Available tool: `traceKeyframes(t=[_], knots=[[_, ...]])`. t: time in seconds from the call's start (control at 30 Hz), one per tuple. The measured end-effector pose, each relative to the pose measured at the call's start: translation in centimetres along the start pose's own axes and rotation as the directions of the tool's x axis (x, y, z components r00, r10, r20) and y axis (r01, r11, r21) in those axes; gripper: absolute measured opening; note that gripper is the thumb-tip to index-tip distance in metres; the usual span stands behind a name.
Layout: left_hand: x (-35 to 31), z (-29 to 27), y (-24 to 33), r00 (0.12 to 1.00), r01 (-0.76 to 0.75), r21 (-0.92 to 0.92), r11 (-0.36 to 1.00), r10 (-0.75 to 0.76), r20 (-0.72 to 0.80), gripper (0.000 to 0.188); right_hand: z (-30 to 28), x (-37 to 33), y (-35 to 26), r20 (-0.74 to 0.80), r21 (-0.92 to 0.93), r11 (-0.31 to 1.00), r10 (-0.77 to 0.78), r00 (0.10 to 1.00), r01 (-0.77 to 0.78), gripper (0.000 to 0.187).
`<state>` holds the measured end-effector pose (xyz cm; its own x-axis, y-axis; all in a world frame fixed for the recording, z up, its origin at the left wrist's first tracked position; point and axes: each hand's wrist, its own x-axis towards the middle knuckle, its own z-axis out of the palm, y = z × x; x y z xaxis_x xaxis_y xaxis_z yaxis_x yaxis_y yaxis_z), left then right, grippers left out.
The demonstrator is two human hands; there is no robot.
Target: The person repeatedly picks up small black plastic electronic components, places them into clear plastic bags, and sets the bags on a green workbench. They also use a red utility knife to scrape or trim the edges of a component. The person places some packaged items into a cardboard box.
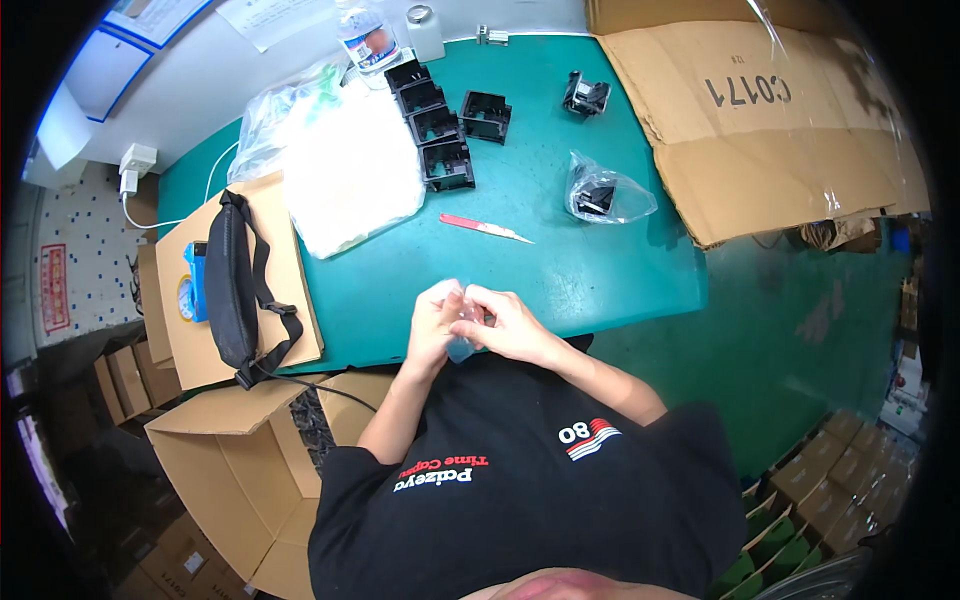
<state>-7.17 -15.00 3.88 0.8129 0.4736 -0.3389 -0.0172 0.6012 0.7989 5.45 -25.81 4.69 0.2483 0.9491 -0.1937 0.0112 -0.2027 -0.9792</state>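
Observation:
Close to the table's front edge, my left hand (432, 325) and my right hand (510, 328) meet in front of my body. Both are closed on a small clear plastic bag (460, 348), with the fingers pinched near its top. Whether anything is inside that bag I cannot tell, since the fingers cover much of it. Beyond the hands lies a slim red tool with a pale pointed tip (486, 228). Further right, a black plastic part (597, 198) lies inside another clear bag (632, 203).
Several black plastic housings (447, 165) stand beside a white plastic sack (350, 170). A black part (586, 95) lies at the back. A black waist bag (236, 290) rests on cardboard at left. Cardboard boxes (740, 140) flank the green table (560, 270).

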Motion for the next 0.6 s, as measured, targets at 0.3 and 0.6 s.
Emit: traceKeyframes(t=[0.3,0.6], knots=[[-0.5,-1.9,2.2,0.949,-0.138,0.738,0.661,0.302,-0.093,0.043,-2.5,0.3,0.3,-0.277,-0.081,0.991,-0.126,0.953,0.108,0.008],[0.3,-0.7,1.4,0.748,-0.351,0.925,0.144,0.638,0.185,0.032,-0.3,2.6,0.8,-0.331,-0.424,0.898,-0.272,0.904,0.115,0.034]])
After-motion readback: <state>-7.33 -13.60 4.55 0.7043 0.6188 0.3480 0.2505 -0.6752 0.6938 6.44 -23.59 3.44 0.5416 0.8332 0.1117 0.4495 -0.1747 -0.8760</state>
